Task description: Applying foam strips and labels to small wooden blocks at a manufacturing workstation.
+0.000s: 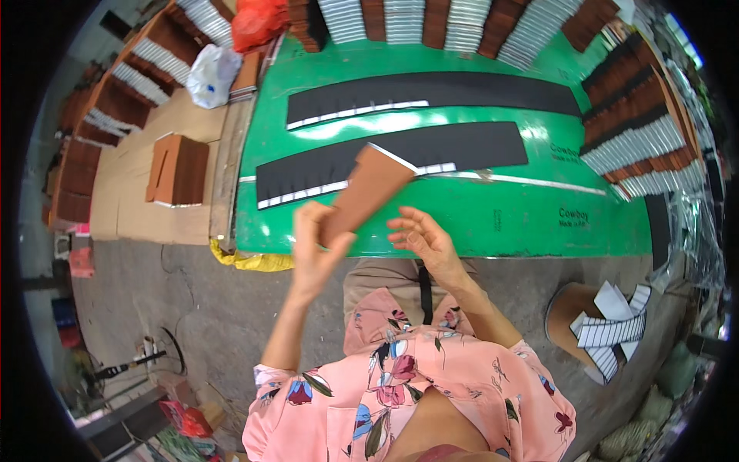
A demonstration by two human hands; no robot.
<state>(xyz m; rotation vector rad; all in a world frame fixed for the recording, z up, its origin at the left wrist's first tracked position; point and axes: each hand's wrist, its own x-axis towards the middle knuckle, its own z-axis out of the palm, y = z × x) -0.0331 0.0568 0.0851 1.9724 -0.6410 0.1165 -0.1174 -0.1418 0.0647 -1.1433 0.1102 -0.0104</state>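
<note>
a workroom with a bare concrete floor (208, 285) holds a green surface (500, 227), with rows of brown-and-silver stacks (466, 23) along its far edge and more brown stacks (635, 127) at its right side. a smaller pile of brown pieces (185, 171) sits on tan cardboard (123, 189) to the left.

the brown piece (371, 189) is out in front of the person, above the near half of the surface. the left hand (317, 240) is clamped on its lower end, thumb to the front. the right hand (425, 237) is empty, its fingers spread and curled a little, its palm turned toward the piece without touching it.

the piece's long axis slants from the left hand up and away to the right, so the free end with the pale edge points away from the body. that end is beyond both hands; the right hand is just beside the piece's right long edge and nearer to the free end than the left.

in this view the piece crosses in front of the nearer black strip (469, 146); whether they touch cannot be told. the farther black strip (493, 88) lies apart from it.
</note>
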